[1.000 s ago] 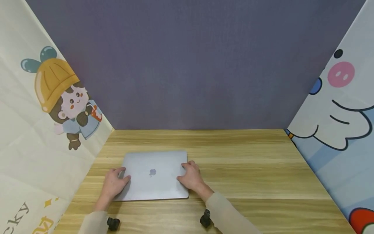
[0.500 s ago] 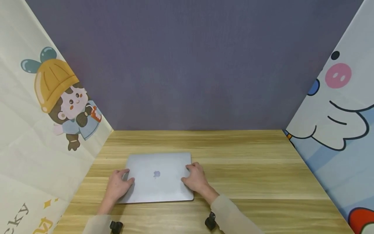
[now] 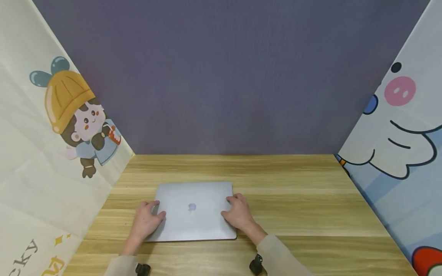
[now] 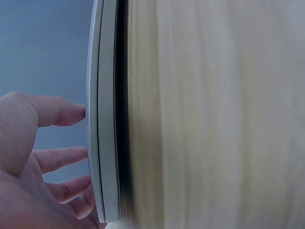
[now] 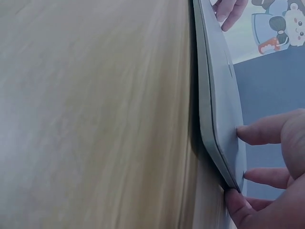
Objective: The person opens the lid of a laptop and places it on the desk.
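A closed silver laptop [image 3: 193,226] with an apple logo on its lid lies level over the wooden table. My left hand [image 3: 145,220] grips its left side, thumb on the lid and fingers at the side edge. On the opposite side my right hand [image 3: 239,214] holds the right edge, its thumb also on top. In the right wrist view, lower fingers [image 5: 237,202] curl round the laptop's corner, and a dark gap shows beneath its near edge. The left wrist view has the laptop's thin side [image 4: 108,119] close up, with the left thumb [image 4: 64,112] against the lid.
The wooden table [image 3: 293,199] extends right of the laptop. A grey-blue panel [image 3: 235,76] stands along the back edge. Cartoon-printed sheets flank both sides, the left sheet [image 3: 27,153] and the right sheet [image 3: 414,153]. Small black cameras sit at both wrists.
Both hands and the laptop between them have moved steadily to the right and slightly nearer. The grip on each side looks the same.
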`<action>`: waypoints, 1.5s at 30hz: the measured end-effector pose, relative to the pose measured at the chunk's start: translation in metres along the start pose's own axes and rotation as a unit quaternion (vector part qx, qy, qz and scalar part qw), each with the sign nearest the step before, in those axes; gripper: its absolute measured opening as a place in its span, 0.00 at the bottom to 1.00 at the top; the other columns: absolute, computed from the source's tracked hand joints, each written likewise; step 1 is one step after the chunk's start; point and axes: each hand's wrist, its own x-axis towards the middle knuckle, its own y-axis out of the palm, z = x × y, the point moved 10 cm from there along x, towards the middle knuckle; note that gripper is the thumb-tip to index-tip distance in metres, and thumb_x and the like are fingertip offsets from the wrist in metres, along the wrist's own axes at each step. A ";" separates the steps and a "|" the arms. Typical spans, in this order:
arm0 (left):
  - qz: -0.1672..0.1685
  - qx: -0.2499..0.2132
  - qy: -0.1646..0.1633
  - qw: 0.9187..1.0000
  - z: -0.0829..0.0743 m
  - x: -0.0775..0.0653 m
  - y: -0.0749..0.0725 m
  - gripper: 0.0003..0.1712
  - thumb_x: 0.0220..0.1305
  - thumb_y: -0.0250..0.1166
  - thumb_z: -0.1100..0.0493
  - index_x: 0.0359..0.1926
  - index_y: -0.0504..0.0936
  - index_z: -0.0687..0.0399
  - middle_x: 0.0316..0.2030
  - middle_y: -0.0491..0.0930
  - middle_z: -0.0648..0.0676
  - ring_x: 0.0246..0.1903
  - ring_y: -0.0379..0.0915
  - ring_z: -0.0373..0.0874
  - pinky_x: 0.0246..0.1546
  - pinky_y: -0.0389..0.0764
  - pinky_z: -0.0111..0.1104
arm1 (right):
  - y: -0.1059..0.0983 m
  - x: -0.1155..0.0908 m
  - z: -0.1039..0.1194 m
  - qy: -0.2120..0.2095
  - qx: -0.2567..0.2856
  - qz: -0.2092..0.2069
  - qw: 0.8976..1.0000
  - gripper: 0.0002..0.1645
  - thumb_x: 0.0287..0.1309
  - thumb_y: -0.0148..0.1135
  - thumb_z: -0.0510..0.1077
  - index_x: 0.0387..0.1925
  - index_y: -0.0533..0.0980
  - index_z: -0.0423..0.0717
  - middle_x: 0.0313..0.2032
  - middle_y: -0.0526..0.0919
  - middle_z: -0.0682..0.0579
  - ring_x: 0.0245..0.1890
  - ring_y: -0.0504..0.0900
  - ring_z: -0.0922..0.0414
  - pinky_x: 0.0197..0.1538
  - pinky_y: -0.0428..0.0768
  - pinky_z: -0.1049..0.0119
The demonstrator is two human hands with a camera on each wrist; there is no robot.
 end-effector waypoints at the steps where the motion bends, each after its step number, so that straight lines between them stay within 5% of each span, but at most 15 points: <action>1: -0.001 0.000 0.000 1.000 -0.001 -0.001 0.001 0.29 0.59 0.70 0.60 0.58 0.78 0.74 0.51 0.73 0.74 0.50 0.72 0.68 0.49 0.76 0.59 | -0.001 -0.001 -0.001 -0.001 0.001 -0.002 1.000 0.32 0.47 0.76 0.40 0.54 0.80 0.30 0.54 0.76 0.35 0.55 0.75 0.39 0.59 0.77 0.44; 45: 0.031 0.002 0.031 0.999 -0.048 -0.014 0.029 0.29 0.56 0.74 0.60 0.56 0.81 0.71 0.49 0.76 0.69 0.50 0.73 0.63 0.48 0.78 0.55 | -0.036 -0.034 -0.043 0.050 -0.010 -0.024 0.998 0.32 0.50 0.76 0.41 0.56 0.79 0.31 0.55 0.75 0.35 0.56 0.76 0.38 0.58 0.79 0.43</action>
